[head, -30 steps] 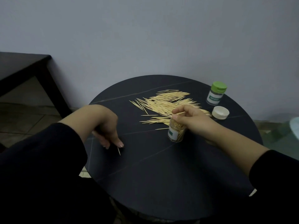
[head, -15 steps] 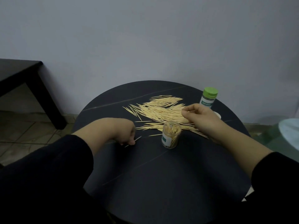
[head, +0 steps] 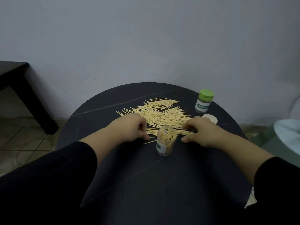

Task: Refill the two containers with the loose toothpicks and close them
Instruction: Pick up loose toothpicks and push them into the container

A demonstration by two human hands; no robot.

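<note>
We face a plain grey-blue wall (head: 146,38) under dim, flat light. At left we see a brownish tiled floor (head: 19,135) and the corner of a dark side table (head: 14,70) on a square leg. The round tabletop (head: 162,184) is black with thin pale veins.
</note>
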